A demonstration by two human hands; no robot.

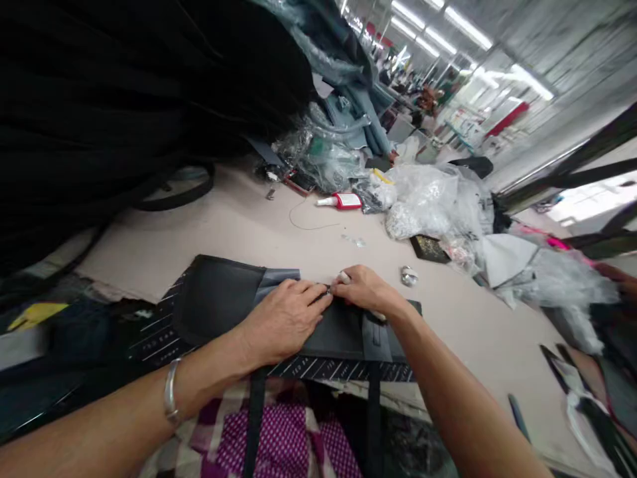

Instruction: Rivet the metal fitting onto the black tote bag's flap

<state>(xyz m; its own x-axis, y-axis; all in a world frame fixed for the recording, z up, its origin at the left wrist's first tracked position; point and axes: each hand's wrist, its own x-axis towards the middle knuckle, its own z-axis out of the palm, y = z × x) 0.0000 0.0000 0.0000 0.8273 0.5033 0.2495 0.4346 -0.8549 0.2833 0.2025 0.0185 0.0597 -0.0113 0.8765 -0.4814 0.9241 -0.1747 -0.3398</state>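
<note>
A dark grey fabric bag piece [219, 299] with black straps lies flat on the table in front of me, over a striped black cloth. My left hand [283, 317] rests on the piece, fingers curled, with the fingertips pinching at its top edge. My right hand [363, 289] meets it there, closed in a pinch around a small whitish object, probably a tool or a chalk, that I cannot name. The two hands touch at a small metal part on the edge. A silver bangle sits on my left wrist.
A tall stack of black fabric [124, 99] fills the left. Clear plastic bags [428, 199] with small parts, a red-and-white bottle [343, 200] and a small metal piece [409, 275] lie beyond my hands. Another person's hand [617, 279] shows at the right edge.
</note>
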